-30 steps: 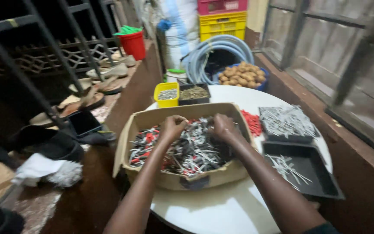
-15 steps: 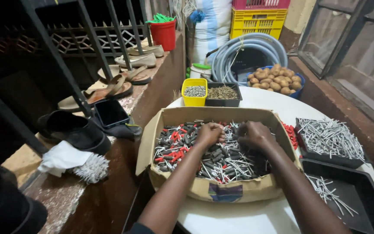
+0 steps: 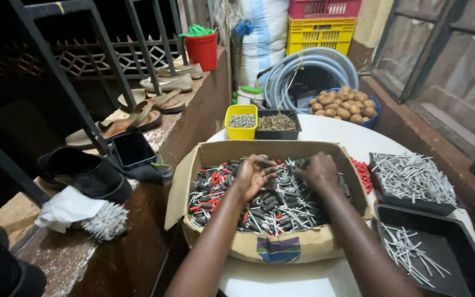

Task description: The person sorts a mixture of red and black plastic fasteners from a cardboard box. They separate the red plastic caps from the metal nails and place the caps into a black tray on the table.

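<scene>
Both hands were inside the cardboard box (image 3: 281, 245), which stood on the round white counter (image 3: 325, 129). The left hand (image 3: 254, 175) was half curled, its fingers bent over the mixed pile of nails and black and red plugs (image 3: 221, 195) (whether it gripped any piece, I cannot tell). The right hand (image 3: 320, 169) lay knuckles up just beside it, fingers hidden in the pile. At the right stood a black tray of nails (image 3: 413, 179), and nearer, another tray (image 3: 430, 256) with a few nails.
</scene>
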